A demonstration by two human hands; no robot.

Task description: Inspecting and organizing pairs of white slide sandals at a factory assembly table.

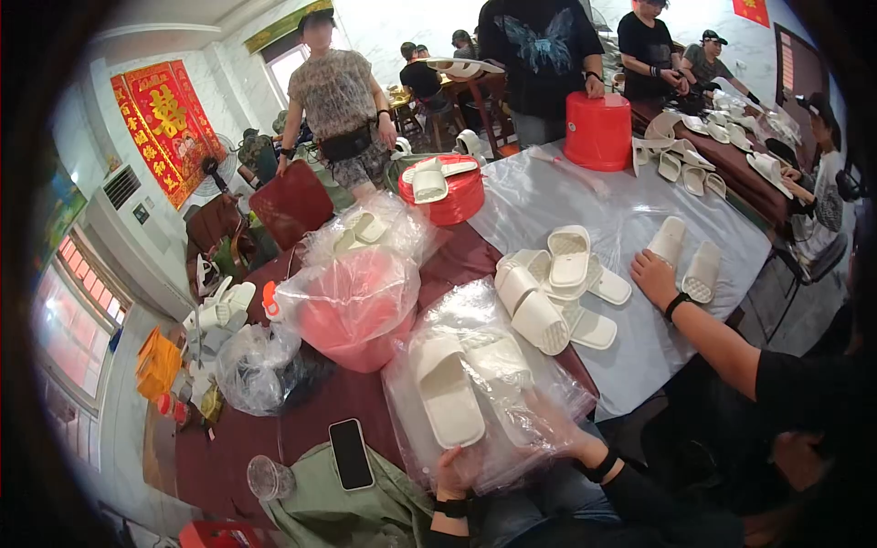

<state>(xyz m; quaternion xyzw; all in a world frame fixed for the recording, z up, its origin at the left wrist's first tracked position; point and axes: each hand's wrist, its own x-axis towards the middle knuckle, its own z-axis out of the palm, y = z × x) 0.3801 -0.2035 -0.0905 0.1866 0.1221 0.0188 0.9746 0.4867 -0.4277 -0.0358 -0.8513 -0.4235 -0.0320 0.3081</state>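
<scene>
A pair of white slippers lies on a clear plastic bag in front of me; the left slipper is in plain sight, while shiny film partly covers the right slipper. My left hand is closed at the near end of the left slipper, fingertips against its edge. Beside the right slipper, my right hand is closed on the clear plastic bag; film blurs its fingers. Just beyond, several loose white slippers are piled on the table.
At right, another person's hand touches a white slipper. A bag-lined red bucket stands ahead. Nearer left are a crumpled clear bag, a phone on green cloth and a plastic cup. An upturned red bucket stands farther back.
</scene>
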